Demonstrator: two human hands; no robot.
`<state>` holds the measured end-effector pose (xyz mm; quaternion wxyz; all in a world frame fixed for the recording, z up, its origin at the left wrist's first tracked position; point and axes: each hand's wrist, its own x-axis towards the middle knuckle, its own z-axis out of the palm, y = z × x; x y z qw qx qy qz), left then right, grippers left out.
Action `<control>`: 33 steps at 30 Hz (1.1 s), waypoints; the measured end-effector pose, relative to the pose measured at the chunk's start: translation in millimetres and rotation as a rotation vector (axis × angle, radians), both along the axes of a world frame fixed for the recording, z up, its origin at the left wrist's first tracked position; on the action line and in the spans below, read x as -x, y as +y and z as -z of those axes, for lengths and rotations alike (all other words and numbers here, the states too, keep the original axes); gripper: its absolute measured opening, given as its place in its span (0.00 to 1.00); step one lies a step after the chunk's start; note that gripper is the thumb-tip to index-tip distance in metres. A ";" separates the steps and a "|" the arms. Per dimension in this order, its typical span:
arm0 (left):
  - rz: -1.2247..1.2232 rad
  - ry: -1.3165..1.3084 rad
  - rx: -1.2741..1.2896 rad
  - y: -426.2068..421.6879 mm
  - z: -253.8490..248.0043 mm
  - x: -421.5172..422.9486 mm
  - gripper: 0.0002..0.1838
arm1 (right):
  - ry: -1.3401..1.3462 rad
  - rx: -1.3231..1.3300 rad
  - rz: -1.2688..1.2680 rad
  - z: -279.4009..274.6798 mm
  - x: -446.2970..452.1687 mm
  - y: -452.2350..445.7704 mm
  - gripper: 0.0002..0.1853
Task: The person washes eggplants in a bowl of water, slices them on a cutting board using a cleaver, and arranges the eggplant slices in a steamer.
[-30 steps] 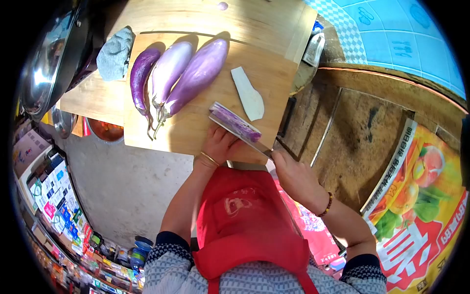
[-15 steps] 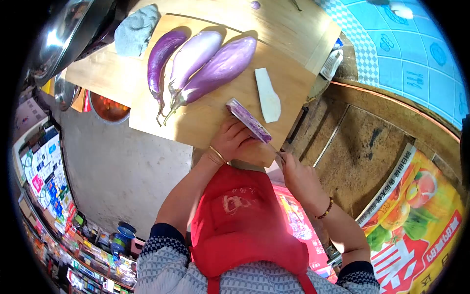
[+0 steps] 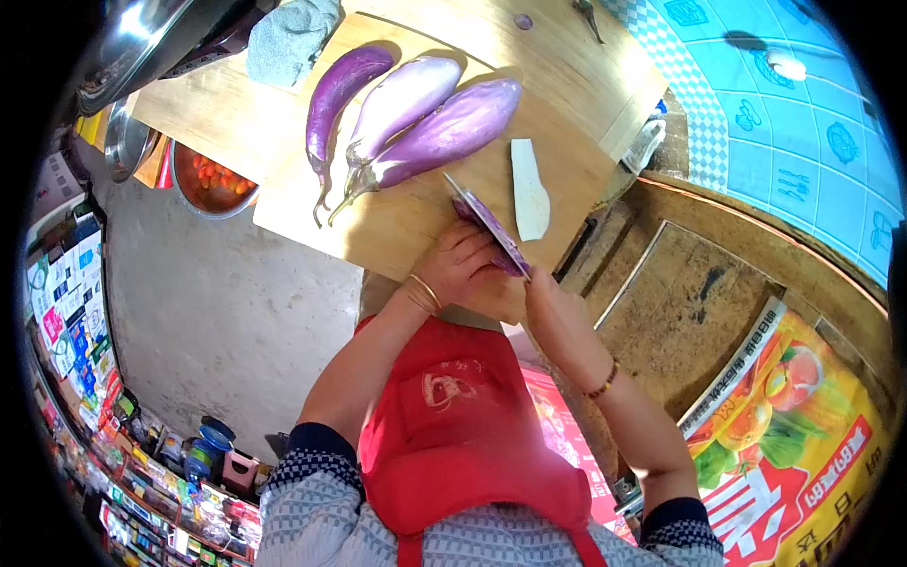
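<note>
My right hand [image 3: 557, 307] is wrapped round the handle of a knife [image 3: 488, 225], whose blade points up and left over the cutting board [image 3: 312, 213]. Under and beside the blade lies a purple eggplant piece [image 3: 491, 219]. Bent fingers of my left hand [image 3: 458, 260] press on that piece close to the blade. A pale, flat eggplant slice [image 3: 529, 189] rests to the right of the knife. Three whole eggplants lie together at the upper left: a dark slim one [image 3: 333, 104], a light one [image 3: 402, 104] and a large purple one [image 3: 453, 132].
A grey cloth [image 3: 291, 42] lies at the board's upper left. A metal bowl [image 3: 210, 184] with small red and orange pieces in water is at the left, near a large metal lid [image 3: 151, 42]. A blue patterned cloth [image 3: 784, 123] covers the upper right.
The view has shifted, so the board appears turned. The knife blade now stands more upright on the eggplant piece, where its broad side with purple bits showed before. My left hand stays on the piece.
</note>
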<state>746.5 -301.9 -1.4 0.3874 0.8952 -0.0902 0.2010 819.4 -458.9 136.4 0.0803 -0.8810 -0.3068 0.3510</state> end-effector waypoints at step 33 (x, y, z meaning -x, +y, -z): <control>-0.431 0.177 -0.317 62.3 -80.6 -93.7 0.37 | 0.250 -0.674 0.866 3.8 -75.0 -17.7 0.12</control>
